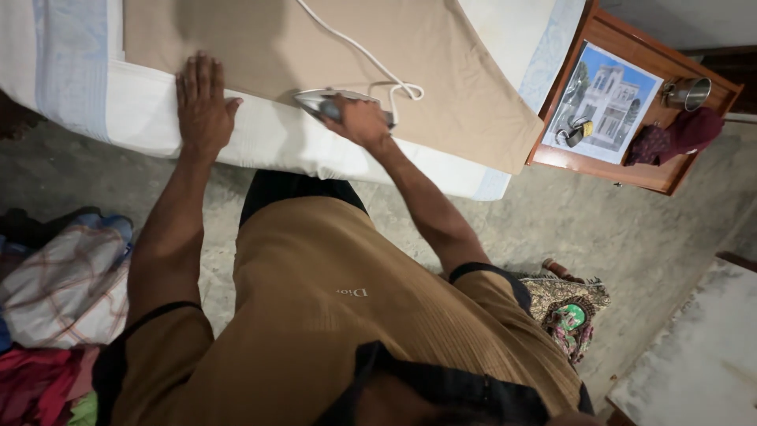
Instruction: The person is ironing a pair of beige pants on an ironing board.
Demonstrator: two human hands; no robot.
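Observation:
A tan cloth (331, 47) lies spread flat over a white padded surface (260, 138). My left hand (203, 102) rests flat on the near edge of the cloth, fingers together, holding nothing. My right hand (360, 120) grips the handle of a silver clothes iron (319, 101) that sits on the cloth near its front edge. The iron's white cord (371, 59) runs away across the cloth and loops beside my right hand.
A wooden side table (631, 170) at the right holds a picture sheet (603, 102), a metal cup (688, 92) and dark red cloth (682, 134). A pile of clothes (59, 308) lies on the floor at left. A patterned bag (568, 312) sits at right.

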